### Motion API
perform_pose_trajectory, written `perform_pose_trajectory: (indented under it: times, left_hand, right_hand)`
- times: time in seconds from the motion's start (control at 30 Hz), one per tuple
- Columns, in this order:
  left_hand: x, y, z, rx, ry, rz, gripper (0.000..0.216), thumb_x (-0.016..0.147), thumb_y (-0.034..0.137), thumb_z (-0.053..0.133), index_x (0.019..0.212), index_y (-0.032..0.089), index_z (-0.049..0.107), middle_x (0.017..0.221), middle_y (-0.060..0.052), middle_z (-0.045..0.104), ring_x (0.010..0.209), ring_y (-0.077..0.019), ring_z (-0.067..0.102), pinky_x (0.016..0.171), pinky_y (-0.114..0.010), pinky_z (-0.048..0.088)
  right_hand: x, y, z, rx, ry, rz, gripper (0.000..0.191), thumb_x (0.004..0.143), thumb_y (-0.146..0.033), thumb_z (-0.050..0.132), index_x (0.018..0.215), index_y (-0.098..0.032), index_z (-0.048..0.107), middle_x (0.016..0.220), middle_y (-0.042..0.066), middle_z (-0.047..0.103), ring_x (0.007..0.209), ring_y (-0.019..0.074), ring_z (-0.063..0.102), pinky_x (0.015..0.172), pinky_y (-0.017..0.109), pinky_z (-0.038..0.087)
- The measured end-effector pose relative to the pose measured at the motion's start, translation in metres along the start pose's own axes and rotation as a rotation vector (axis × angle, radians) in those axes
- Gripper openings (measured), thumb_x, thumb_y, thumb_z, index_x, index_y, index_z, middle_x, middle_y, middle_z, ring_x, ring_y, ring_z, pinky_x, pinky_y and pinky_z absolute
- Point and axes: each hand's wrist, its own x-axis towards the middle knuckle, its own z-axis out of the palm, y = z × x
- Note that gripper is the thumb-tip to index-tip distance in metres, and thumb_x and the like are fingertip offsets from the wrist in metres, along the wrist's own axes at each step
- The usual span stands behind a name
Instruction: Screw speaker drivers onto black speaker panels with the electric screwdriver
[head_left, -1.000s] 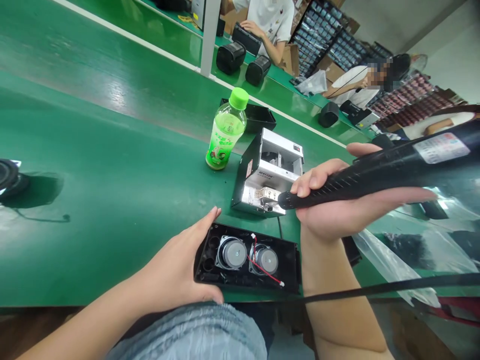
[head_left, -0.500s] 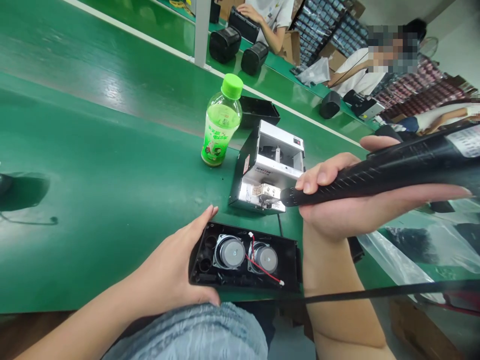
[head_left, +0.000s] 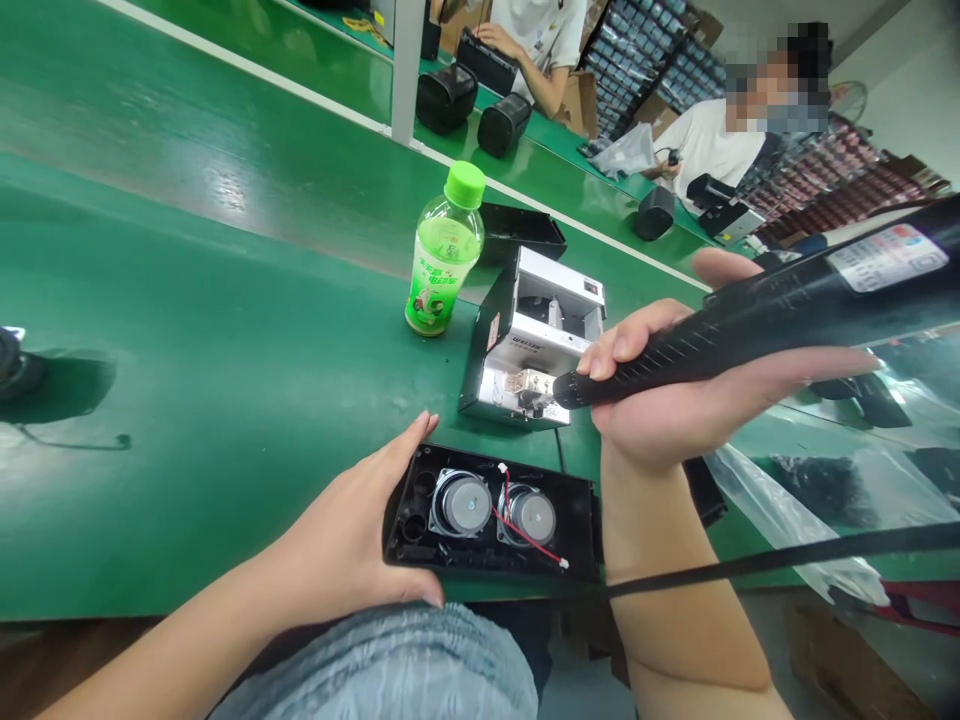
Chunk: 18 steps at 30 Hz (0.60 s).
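My left hand (head_left: 367,525) grips the left end of a black speaker housing (head_left: 577,520), thumb on the near side and fingers on the far side. Inside the housing sit two round speaker drivers (head_left: 464,503), with red wires (head_left: 529,540) ending in white plugs. My right hand (head_left: 660,400) is wrapped round a black electric screwdriver (head_left: 720,335), held slanting above the table. Its tip is at the front of a silver and black screw feeder (head_left: 551,345), by the small metal outlet; whether a screw is on the tip I cannot make out.
A green-capped bottle (head_left: 446,250) stands left of the feeder, with a black open case (head_left: 521,232) behind. Clear plastic bags (head_left: 795,510) lie at right. A black cable (head_left: 787,560) crosses my right forearm. Co-workers (head_left: 536,40) sit across the green table (head_left: 187,400) among black speakers.
The screwdriver's rear end has swung slightly, while its tip stays at the feeder's outlet. The cable over my forearm has shifted. My left hand keeps its grip on the housing.
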Motion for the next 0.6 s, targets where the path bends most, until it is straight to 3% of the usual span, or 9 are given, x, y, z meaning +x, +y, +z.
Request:
perform_pose_trajectory:
  times: [0.1,0.3,0.6]
  left_hand:
    - [0.0003,-0.0039,-0.0007,0.004,-0.011,0.032,0.153,0.068,0.08,0.094,0.18,0.045,-0.003,0.187,-0.011,0.028,0.168,-0.0432,0.038,0.136,-0.062,0.04]
    - [0.001,-0.0072,0.0008,0.018,-0.003,0.034,0.154,0.067,0.083,0.093,0.18,0.045,-0.004,0.187,-0.01,0.028,0.168,-0.0441,0.038,0.135,-0.064,0.041]
    - [-0.0005,-0.0104,0.0049,0.045,-0.013,0.054,0.157,0.066,0.086,0.091,0.179,0.045,-0.01,0.188,-0.012,0.027,0.169,-0.0432,0.036,0.134,-0.065,0.042]
  right_hand:
    - [0.0008,0.0021,-0.0002,0.025,0.012,-0.005,0.071,0.106,-0.079,0.033,0.117,-0.023,0.075,0.055,-0.003,0.051,0.036,0.0156,0.048,0.031,0.029,0.035]
    - [0.002,0.0014,0.002,-0.019,0.024,0.026,0.088,0.092,-0.099,0.033,0.115,-0.023,0.072,0.048,-0.007,0.051,0.031,0.0157,0.043,0.029,0.029,0.034]
    - [0.0076,0.0092,0.0064,-0.025,-0.008,0.086,0.082,0.091,-0.1,0.032,0.102,-0.027,0.069,0.05,-0.006,0.052,0.033,0.0163,0.045,0.03,0.029,0.034]
